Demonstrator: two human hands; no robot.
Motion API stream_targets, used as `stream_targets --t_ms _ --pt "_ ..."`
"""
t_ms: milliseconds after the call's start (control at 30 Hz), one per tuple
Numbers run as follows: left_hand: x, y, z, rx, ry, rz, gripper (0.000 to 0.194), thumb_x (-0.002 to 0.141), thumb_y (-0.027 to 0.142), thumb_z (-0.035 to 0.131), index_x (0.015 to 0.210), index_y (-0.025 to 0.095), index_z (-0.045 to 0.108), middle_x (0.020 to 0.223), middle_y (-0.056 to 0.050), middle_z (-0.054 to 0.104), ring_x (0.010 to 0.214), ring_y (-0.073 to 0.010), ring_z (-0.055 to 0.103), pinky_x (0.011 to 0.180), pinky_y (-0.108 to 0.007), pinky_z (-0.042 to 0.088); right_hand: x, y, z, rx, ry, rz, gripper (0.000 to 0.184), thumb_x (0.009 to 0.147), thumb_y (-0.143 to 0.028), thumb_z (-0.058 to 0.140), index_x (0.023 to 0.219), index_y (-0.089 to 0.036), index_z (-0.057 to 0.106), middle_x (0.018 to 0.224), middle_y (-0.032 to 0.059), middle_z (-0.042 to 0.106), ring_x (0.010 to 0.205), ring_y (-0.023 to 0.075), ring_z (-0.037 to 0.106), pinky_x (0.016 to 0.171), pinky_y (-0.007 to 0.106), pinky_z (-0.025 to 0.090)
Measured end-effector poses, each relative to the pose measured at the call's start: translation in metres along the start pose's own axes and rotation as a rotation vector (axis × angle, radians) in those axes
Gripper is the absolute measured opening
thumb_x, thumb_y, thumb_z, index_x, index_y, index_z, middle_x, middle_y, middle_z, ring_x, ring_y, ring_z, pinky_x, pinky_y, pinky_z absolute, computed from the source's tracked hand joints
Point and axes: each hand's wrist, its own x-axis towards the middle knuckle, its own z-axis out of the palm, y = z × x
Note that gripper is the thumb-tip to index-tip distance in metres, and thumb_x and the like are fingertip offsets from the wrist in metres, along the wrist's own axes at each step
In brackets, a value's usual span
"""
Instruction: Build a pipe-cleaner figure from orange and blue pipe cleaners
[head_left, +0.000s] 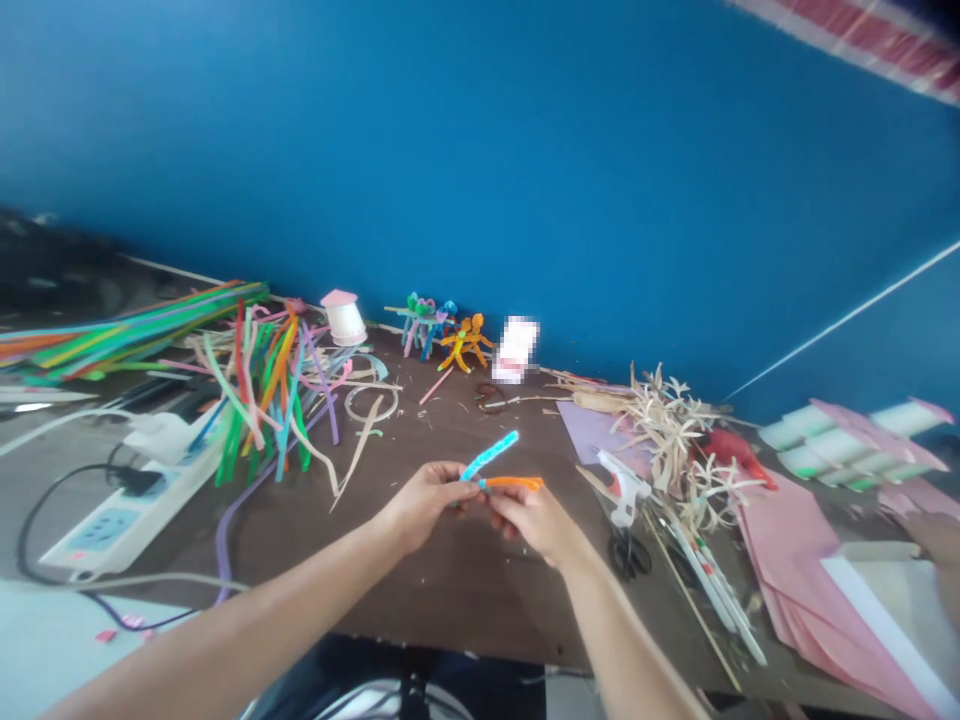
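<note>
Above the dark table, my left hand [431,505] is pinched around the lower end of a light-blue pipe cleaner [491,455], which slants up to the right. My right hand [536,520] grips an orange pipe cleaner [516,483] that lies sideways along the fingers. The two pieces meet between my fingertips; whether they are twisted together is hidden. Farther back stand small pipe-cleaner figures, a yellow-orange one [466,345] and a blue-green group [424,320].
At left lie many coloured pipe cleaners [289,370] and a power strip [142,500] with plugs and cables. A hot glue gun [624,490], black scissors [628,555] and pink sheets [787,550] are at right. Another person's hand [937,540] shows at the right edge.
</note>
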Motion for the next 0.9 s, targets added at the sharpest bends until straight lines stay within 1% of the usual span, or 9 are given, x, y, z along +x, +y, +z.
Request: stream_targets --t_ms 100,200,300,400,533,600,700,800,900 --pt "0.005 -0.005 -0.001 0.139 0.113 0.058 0.016 0.062 0.028 0.061 0.066 0.012 0.06 0.061 -0.002 0.06 0.052 -0.0087 0.048 0.05 -0.019 0.035 -0.009 -0.005 0.013 -0.366 0.129 -0.087 0.018 0.08 -0.022 0.043 0.074 -0.017 0.06 0.061 0.0006 0.058 0.053 0.0119 0.053 0.052 0.021 0.037" --pt "0.01 -0.007 -0.005 0.386 0.179 0.116 0.018 0.063 0.029 0.058 0.065 0.012 0.061 0.052 0.002 0.054 0.046 -0.0079 0.042 0.045 -0.019 0.031 -0.018 -0.013 0.022 -0.764 0.28 -0.156 0.013 0.077 -0.014 0.046 0.079 -0.019 0.058 0.076 0.0035 0.061 0.066 0.0155 0.057 0.058 0.023 0.037" --pt "0.012 -0.008 -0.009 0.607 0.183 0.183 0.017 0.063 0.028 0.054 0.061 0.013 0.062 0.048 0.004 0.05 0.046 -0.0082 0.04 0.046 -0.019 0.028 -0.024 -0.02 0.024 -0.914 0.308 -0.177 0.016 0.081 -0.015 0.043 0.081 -0.02 0.058 0.075 0.0029 0.061 0.065 0.0153 0.058 0.057 0.023 0.035" --pt "0.01 -0.005 -0.011 0.685 0.144 0.199 0.015 0.061 0.024 0.053 0.059 0.013 0.063 0.049 0.003 0.053 0.049 -0.0089 0.042 0.047 -0.019 0.029 -0.025 -0.022 0.017 -0.861 0.356 -0.231 0.018 0.083 -0.019 0.043 0.085 -0.023 0.06 0.079 0.0021 0.062 0.07 0.0142 0.058 0.061 0.022 0.036" --pt "0.005 0.002 -0.012 0.642 -0.002 0.094 0.012 0.059 0.022 0.056 0.058 0.013 0.064 0.047 0.004 0.053 0.044 -0.0073 0.04 0.044 -0.019 0.026 -0.02 -0.019 0.002 -0.67 0.349 -0.251 0.015 0.081 -0.022 0.048 0.082 -0.022 0.063 0.083 0.0014 0.061 0.074 0.0134 0.056 0.065 0.021 0.037" --pt "0.003 0.006 -0.012 0.576 -0.102 0.02 0.01 0.058 0.021 0.059 0.059 0.013 0.064 0.048 0.004 0.054 0.043 -0.007 0.04 0.043 -0.019 0.027 -0.015 -0.015 -0.006 -0.555 0.259 -0.206 0.015 0.079 -0.025 0.05 0.077 -0.021 0.064 0.076 -0.0002 0.061 0.068 0.0128 0.055 0.062 0.021 0.037" --pt "0.002 0.008 -0.01 0.405 -0.223 -0.035 0.009 0.057 0.019 0.061 0.061 0.013 0.065 0.053 0.0 0.06 0.046 -0.0078 0.044 0.046 -0.019 0.032 -0.005 -0.007 -0.015 -0.303 0.027 -0.13 0.018 0.076 -0.029 0.052 0.071 -0.019 0.065 0.062 -0.0023 0.058 0.058 0.0112 0.051 0.055 0.02 0.035" --pt "0.001 0.008 -0.007 0.234 -0.204 -0.035 0.009 0.058 0.021 0.063 0.062 0.013 0.063 0.056 -0.002 0.062 0.05 -0.0088 0.048 0.049 -0.019 0.034 0.002 0.002 -0.018 -0.051 -0.107 -0.061 0.022 0.075 -0.033 0.052 0.07 -0.016 0.064 0.054 -0.0032 0.052 0.049 0.0085 0.044 0.047 0.019 0.031" --pt "0.001 0.005 -0.003 0.118 -0.108 -0.043 0.012 0.059 0.024 0.064 0.063 0.013 0.062 0.058 -0.002 0.062 0.053 -0.009 0.05 0.049 -0.019 0.035 0.002 0.008 -0.012 0.041 -0.106 -0.011 0.024 0.078 -0.034 0.047 0.078 -0.015 0.063 0.053 -0.0043 0.049 0.043 0.0066 0.038 0.043 0.019 0.028"
